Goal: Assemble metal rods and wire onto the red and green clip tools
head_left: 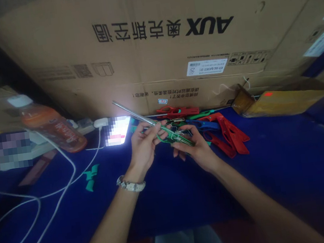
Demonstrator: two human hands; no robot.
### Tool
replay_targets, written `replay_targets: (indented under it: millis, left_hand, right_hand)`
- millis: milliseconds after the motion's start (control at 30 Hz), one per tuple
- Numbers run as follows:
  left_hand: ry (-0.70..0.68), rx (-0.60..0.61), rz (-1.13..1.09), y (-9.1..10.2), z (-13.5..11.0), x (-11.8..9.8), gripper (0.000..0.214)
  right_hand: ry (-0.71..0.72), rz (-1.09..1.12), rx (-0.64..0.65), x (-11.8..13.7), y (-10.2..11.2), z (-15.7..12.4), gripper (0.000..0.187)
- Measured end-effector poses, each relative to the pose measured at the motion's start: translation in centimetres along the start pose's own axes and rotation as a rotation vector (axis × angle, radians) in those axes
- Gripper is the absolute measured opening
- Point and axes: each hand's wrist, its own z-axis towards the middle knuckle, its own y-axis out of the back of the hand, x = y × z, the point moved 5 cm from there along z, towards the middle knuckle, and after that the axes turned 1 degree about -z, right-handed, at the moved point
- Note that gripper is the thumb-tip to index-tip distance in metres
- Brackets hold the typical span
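A long-nosed lighter with a slim metal tube and a green handle slants across both hands, its tube pointing up and to the left. My left hand, a watch on its wrist, is closed round the base of the tube. Around the green handle end, my right hand has its fingers curled, with thin white wire-like strands between the hands. Just behind lie red lighter casings, a blue one and another red one by the carton. A small teal plastic piece rests to the left.
The blue table backs onto a large cardboard carton. To the left stand a tilted drink bottle, a lit phone and looping white cables. A yellow packet lies at the right.
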Motion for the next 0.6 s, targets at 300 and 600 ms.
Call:
replay_targets:
  millis: [300,600]
  left_hand:
    - [0.011,0.016,0.052,0.3,0.1,0.7,0.035]
    - [-0.001,0.072,0.154,0.2,0.2,1.0,0.033]
  right_hand:
    - [-0.226,0.059,0.082,-1.5,-0.3,-0.3,0.033]
    - [-0.158,-0.010,0.105,-1.4,-0.2,-0.5,0.033]
